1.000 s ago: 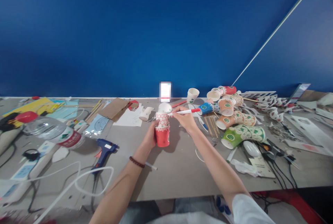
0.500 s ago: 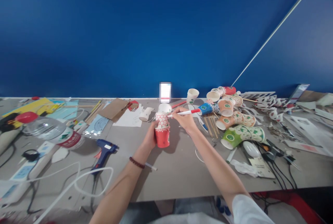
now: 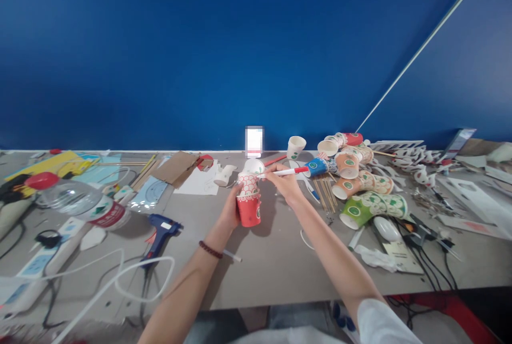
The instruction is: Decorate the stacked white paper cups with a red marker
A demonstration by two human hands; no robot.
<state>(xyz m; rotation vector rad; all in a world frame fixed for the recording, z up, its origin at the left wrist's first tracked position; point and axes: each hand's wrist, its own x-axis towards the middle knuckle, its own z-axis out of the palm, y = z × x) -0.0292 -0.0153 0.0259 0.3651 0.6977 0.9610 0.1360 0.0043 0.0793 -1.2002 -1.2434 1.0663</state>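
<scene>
My left hand point(image 3: 232, 209) is wrapped round the left side of a red and white paper cup point(image 3: 249, 210). Its lower part is plain red, and a red scale pattern covers the white part above. A white paper cup rim point(image 3: 253, 166) shows at the top of the stack. In my right hand point(image 3: 282, 181) I grip a white marker with a red end point(image 3: 288, 172). The marker's tip is at the upper right of the patterned part; whether it touches is too small to tell. The marker lies nearly level, its red end pointing right.
At right lie several decorated paper cups, including a green one point(image 3: 357, 212) and a blue one point(image 3: 316, 167), beside thin wooden sticks point(image 3: 326, 194). A white cup point(image 3: 296, 148) stands near the wall. At left are a glue gun point(image 3: 162, 234), a plastic bottle point(image 3: 86, 202) and a power strip point(image 3: 44, 264).
The cup in my left hand has turned slightly, its green logo showing more on the right side. My right hand and the marker stay almost in place.
</scene>
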